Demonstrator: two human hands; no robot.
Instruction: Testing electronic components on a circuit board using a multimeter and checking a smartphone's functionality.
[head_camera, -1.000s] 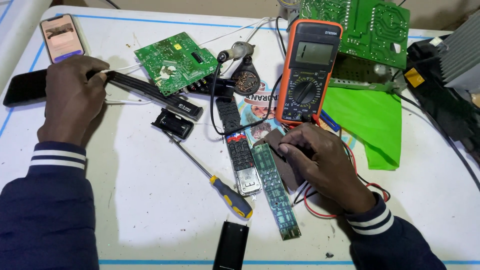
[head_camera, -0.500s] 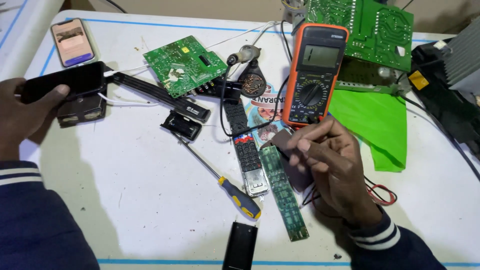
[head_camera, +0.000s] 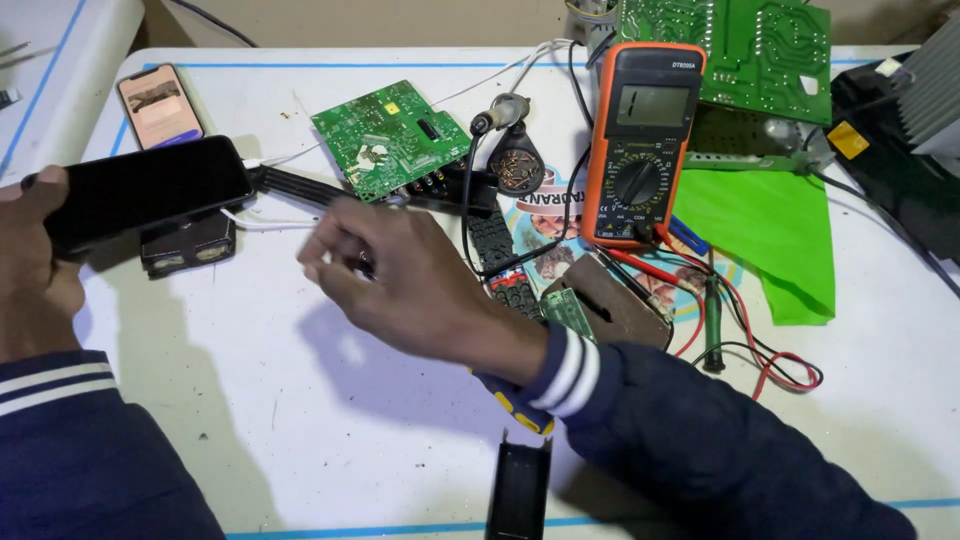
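A black remote shell (head_camera: 140, 195) is gripped by the left hand (head_camera: 35, 265); the empty, loosely open right hand (head_camera: 400, 275) is best moved slowly toward nine o'clock.

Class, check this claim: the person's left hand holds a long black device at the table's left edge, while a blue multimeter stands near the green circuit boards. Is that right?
Not quite. The head view shows the multimeter is orange, not blue. The rest holds: the left hand holds the long black device at the table's left edge, near the green circuit boards.
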